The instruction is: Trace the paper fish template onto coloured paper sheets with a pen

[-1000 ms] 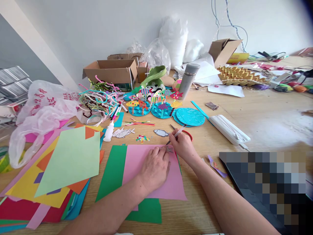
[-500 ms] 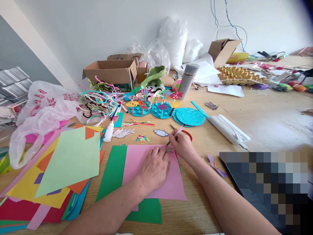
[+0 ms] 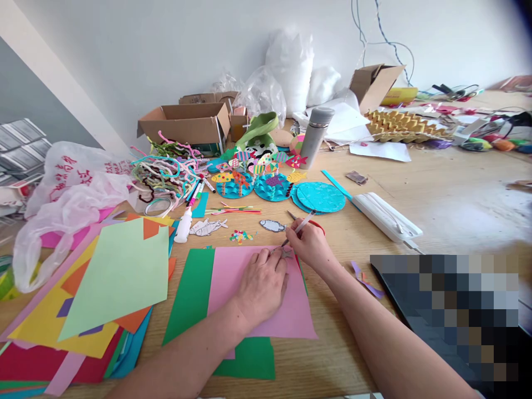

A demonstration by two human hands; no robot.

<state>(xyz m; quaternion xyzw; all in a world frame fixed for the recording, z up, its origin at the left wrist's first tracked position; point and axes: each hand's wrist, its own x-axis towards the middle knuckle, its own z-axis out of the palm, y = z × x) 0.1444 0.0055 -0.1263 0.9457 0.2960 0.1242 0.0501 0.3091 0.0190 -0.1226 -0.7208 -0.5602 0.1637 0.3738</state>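
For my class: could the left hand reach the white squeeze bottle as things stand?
Probably yes: the left hand rests on pink paper, and nothing tall seems to stand between it and the white squeeze bottle.

Seen at back left: open cardboard box [image 3: 183, 123]. To its right, clear plastic bag [image 3: 266, 91] and fuller white bag [image 3: 290, 69], both by the pale wall [image 3: 187, 44]. In front of those, gray-lidded bottle [image 3: 315, 138]. Farther right: tilted brown carton [image 3: 369, 88], yellow roll [image 3: 399, 96] just beside, blue wires [image 3: 388, 33] above; gold zigzag piece [image 3: 403, 127] nearer. At right: white power strip [image 3: 386, 217], then pixelated dark object [image 3: 449, 310]. Far left: crumpled white bag with red print [image 3: 78, 177], next to gray stack [image 3: 20, 144], too unclear to identify.
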